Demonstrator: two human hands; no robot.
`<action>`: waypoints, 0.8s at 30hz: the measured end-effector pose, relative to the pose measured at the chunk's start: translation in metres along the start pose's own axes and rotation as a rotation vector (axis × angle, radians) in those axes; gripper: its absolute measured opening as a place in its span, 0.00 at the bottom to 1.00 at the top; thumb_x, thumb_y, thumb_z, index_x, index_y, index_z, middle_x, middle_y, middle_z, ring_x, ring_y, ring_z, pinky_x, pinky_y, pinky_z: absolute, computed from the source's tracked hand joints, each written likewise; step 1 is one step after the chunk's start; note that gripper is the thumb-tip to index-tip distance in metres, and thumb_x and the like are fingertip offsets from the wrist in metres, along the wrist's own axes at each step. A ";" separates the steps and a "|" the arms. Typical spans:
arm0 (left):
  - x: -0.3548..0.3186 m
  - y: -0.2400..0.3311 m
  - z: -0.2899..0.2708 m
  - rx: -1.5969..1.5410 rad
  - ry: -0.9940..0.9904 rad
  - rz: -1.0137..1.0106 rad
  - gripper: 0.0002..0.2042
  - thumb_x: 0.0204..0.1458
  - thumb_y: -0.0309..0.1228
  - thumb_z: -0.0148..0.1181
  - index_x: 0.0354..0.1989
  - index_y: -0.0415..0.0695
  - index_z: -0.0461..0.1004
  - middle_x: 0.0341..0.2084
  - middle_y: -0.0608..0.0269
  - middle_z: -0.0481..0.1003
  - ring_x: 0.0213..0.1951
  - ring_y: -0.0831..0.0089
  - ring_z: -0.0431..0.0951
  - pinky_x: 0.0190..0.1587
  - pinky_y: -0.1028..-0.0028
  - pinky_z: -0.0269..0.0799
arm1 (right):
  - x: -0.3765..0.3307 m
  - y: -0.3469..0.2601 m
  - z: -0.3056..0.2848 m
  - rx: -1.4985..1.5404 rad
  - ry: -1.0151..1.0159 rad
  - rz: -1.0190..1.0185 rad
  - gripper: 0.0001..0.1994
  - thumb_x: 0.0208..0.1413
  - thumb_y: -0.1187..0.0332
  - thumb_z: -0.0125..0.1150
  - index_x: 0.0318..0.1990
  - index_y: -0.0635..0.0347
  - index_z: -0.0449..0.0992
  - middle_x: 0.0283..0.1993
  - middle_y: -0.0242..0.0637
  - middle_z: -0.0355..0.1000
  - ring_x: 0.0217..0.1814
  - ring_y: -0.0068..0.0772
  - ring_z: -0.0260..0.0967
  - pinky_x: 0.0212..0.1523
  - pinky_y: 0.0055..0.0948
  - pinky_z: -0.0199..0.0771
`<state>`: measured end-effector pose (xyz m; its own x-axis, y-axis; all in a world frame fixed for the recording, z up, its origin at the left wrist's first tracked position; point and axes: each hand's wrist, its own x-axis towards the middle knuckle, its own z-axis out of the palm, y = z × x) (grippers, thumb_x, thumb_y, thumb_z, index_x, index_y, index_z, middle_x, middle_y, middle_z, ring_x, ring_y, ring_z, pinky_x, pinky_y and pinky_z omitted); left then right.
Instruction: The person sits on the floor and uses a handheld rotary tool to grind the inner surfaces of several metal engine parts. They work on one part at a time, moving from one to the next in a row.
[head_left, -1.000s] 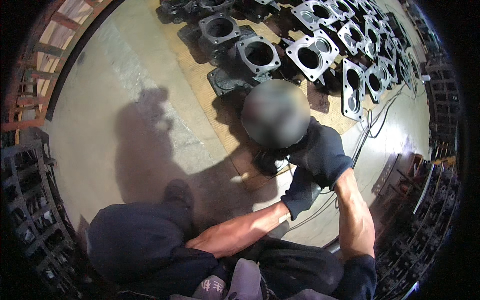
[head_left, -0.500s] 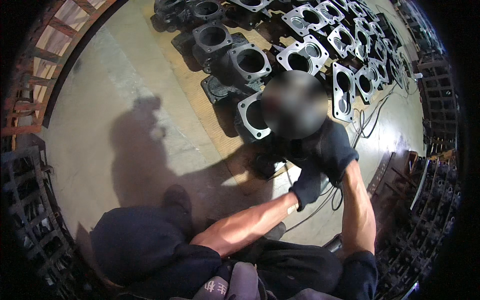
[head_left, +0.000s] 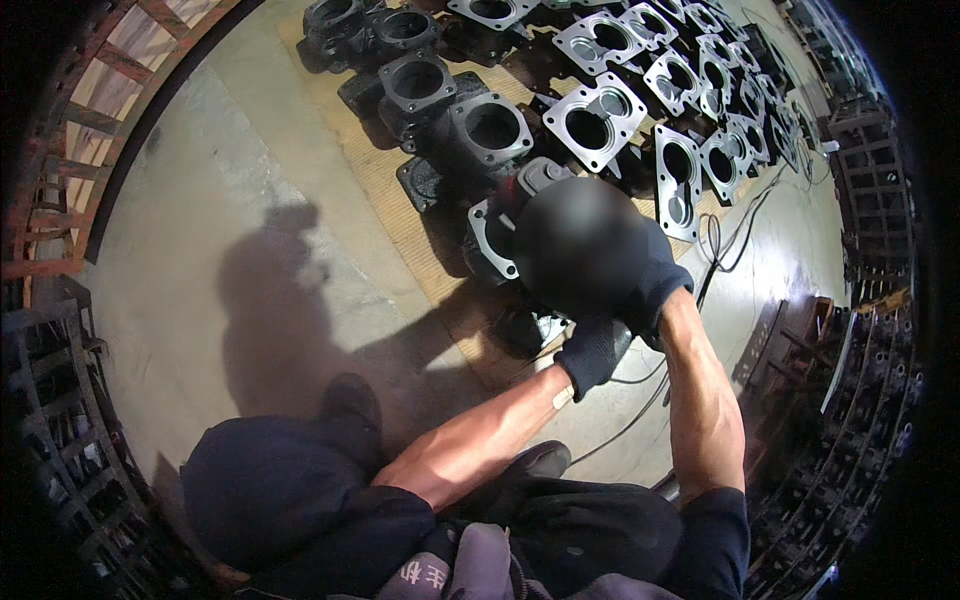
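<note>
Both my hands wear black gloves and reach forward together over the nearest casting [head_left: 484,240], a dark part with a bright, machined flange and a round bore. A tool with a grey metal head and a bit of red, resembling an angle grinder [head_left: 543,174], juts out above that flange. My right hand [head_left: 655,275] is closed at the tool's right side. Nearer to me, my left hand [head_left: 602,348] is closed at its rear end. A dark round blur covers the tool's body and most of my fingers. Whether the tool touches the casting cannot be seen.
Rows of similar castings [head_left: 600,122] stand on corrugated cardboard [head_left: 375,200] ahead and to the right. A black cable [head_left: 735,250] loops over the floor at the right. Metal racks [head_left: 865,400] line the right side. A person's dark cap [head_left: 270,490] shows at lower left.
My hands have shifted slightly left and toward me. The tool's grey head now shows beyond the blur. The castings sit slightly further left in the view.
</note>
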<state>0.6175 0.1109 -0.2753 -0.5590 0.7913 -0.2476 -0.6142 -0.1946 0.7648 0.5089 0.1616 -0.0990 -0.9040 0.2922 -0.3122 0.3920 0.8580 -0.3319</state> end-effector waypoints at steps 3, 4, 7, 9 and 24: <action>-0.029 0.039 0.029 -0.377 0.049 -0.087 0.22 0.69 0.32 0.40 0.69 0.40 0.53 0.65 0.59 0.59 0.65 0.72 0.59 0.68 0.74 0.52 | -0.017 0.024 0.007 -0.073 -0.082 0.046 0.25 0.42 0.51 0.69 0.42 0.61 0.77 0.37 0.57 0.78 0.44 0.58 0.76 0.47 0.44 0.76; -0.034 0.046 0.045 -0.203 -0.031 -0.043 0.21 0.69 0.31 0.40 0.69 0.40 0.54 0.64 0.59 0.60 0.64 0.72 0.59 0.68 0.74 0.53 | -0.032 0.026 -0.007 -0.089 -0.039 0.115 0.25 0.40 0.54 0.69 0.43 0.61 0.76 0.36 0.56 0.78 0.43 0.58 0.76 0.46 0.43 0.76; -0.043 0.054 0.031 0.022 -0.030 -0.035 0.21 0.69 0.30 0.38 0.69 0.40 0.53 0.65 0.61 0.59 0.64 0.72 0.59 0.68 0.73 0.54 | -0.040 0.001 -0.012 0.026 -0.027 0.193 0.25 0.36 0.60 0.71 0.44 0.62 0.76 0.35 0.55 0.78 0.40 0.58 0.77 0.43 0.40 0.76; -0.034 0.036 0.015 -0.497 0.090 -0.170 0.19 0.69 0.31 0.39 0.67 0.40 0.56 0.61 0.61 0.63 0.61 0.74 0.62 0.66 0.75 0.58 | -0.027 -0.007 0.000 0.076 -0.049 0.147 0.25 0.36 0.60 0.71 0.44 0.62 0.76 0.35 0.54 0.78 0.41 0.57 0.77 0.43 0.40 0.76; -0.058 -0.039 0.056 -1.332 0.133 -0.118 0.12 0.68 0.31 0.40 0.56 0.48 0.64 0.43 0.71 0.66 0.50 0.83 0.66 0.56 0.83 0.61 | -0.062 -0.005 0.005 0.000 -0.187 0.098 0.25 0.39 0.58 0.69 0.45 0.60 0.73 0.34 0.53 0.78 0.39 0.57 0.77 0.43 0.44 0.78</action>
<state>0.7049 0.1047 -0.2572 -0.4686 0.7952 -0.3848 -0.6901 -0.6014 -0.4026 0.5636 0.1368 -0.0820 -0.8139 0.2905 -0.5031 0.4763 0.8296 -0.2915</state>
